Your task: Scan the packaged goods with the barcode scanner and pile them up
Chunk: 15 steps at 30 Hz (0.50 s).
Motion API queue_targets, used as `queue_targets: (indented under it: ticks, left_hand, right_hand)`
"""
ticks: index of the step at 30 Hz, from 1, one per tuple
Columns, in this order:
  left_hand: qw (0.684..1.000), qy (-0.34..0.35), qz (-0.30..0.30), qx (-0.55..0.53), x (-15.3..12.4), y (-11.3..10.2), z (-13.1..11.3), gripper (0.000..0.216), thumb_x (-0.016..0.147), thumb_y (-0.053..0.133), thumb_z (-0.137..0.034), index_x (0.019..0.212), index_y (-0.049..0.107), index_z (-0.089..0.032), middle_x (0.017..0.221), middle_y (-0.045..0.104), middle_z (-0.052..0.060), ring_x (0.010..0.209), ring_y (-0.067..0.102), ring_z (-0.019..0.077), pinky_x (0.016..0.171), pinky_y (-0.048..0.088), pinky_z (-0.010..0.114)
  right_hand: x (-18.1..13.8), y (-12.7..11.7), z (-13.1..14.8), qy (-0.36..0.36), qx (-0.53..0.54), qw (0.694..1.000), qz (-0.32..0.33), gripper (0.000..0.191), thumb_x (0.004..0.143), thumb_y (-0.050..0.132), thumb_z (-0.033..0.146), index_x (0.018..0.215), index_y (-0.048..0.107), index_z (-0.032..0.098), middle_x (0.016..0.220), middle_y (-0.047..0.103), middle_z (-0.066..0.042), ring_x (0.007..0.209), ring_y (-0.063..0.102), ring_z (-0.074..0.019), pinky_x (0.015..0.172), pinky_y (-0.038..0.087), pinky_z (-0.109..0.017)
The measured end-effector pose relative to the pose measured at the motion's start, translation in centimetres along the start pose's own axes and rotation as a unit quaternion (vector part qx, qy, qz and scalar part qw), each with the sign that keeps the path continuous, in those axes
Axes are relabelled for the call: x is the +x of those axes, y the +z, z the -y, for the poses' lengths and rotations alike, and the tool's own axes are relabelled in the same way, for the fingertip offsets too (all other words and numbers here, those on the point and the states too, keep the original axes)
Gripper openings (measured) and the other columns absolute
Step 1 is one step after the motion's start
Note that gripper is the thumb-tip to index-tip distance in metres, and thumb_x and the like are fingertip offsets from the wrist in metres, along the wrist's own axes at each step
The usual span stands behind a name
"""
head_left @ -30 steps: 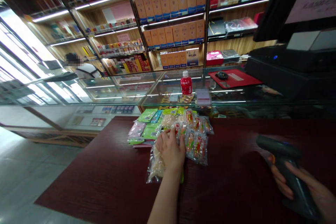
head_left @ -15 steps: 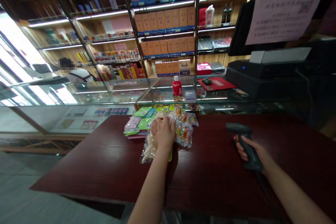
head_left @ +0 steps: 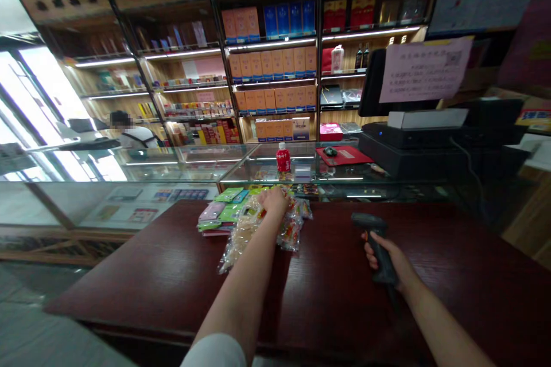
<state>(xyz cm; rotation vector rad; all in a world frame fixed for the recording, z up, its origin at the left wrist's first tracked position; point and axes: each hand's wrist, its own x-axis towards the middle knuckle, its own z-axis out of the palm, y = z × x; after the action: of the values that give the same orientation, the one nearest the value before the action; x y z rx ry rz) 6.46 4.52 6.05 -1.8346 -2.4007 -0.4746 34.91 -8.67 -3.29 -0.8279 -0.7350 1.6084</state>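
My right hand (head_left: 379, 255) is wrapped round the grip of a dark handheld barcode scanner (head_left: 376, 241), held above the table with its head pointing left. My left hand (head_left: 274, 202) reaches into a heap of snack packets. Its fingers look curled down among them, and their tips are hidden. Beneath that wrist and to its left lies a clear bag of pale snacks (head_left: 239, 241). Clear packets with red and yellow wrappers (head_left: 291, 229) rest on the right of the hand. Green and pink packets (head_left: 213, 213) are stacked at the left.
The dark red table (head_left: 142, 275) meets a glass display counter (head_left: 241, 169) behind. On the glass stand a red bottle (head_left: 283, 159) and a mouse (head_left: 330, 151) on a red mat (head_left: 348, 156). A black monitor (head_left: 372, 83) is at right. Another person (head_left: 133, 135) is far left.
My left hand has moved farther back over the packets, off the bag of pale snacks, its fingers now less visible. The scanner stays in my right hand. The view has tilted up.
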Motion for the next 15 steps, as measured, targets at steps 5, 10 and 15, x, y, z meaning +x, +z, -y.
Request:
queue_targets:
  ticks: [5, 10, 15]
  left_hand:
    - [0.998, -0.029, 0.040, -0.027, 0.5, -0.5, -1.0, 0.041, 0.077, 0.065, -0.034, 0.112, 0.061, -0.015, 0.118, 0.063, 0.019, 0.117, 0.053, 0.0337, 0.092, 0.039, 0.041]
    - [0.998, -0.002, 0.042, -0.041, -0.3, -1.5, -1.8, 0.024, 0.083, 0.054, -0.021, 0.104, 0.064, -0.013, 0.116, 0.063, 0.019, 0.110, 0.057, 0.0313, 0.086, 0.042, 0.038]
    - [0.980, 0.117, -0.071, -0.141, -3.4, -0.9, -2.3, 0.013, 0.080, 0.058, -0.021, 0.091, 0.062, -0.015, 0.103, 0.063, 0.014, 0.103, 0.057, 0.0261, 0.088, 0.039, 0.036]
  right_hand:
    - [0.4, 0.0, -0.1, -0.008, -0.010, 1.000, -0.008, 0.034, 0.071, 0.076, 0.043, 0.086, 0.060, 0.017, 0.052, 0.055, 0.005, 0.038, 0.049, -0.0076, 0.033, 0.039, -0.017]
    - [0.6, -0.1, -0.1, -0.006, -0.022, 1.000, -0.009, 0.031, 0.074, 0.074, 0.041, 0.087, 0.060, 0.017, 0.052, 0.057, 0.004, 0.038, 0.050, -0.0084, 0.033, 0.040, -0.017]
    - [0.6, 0.3, 0.1, -0.007, -0.026, 1.000, -0.017, 0.026, 0.076, 0.070, 0.038, 0.085, 0.059, 0.017, 0.050, 0.056, 0.004, 0.036, 0.049, -0.0088, 0.031, 0.039, -0.017]
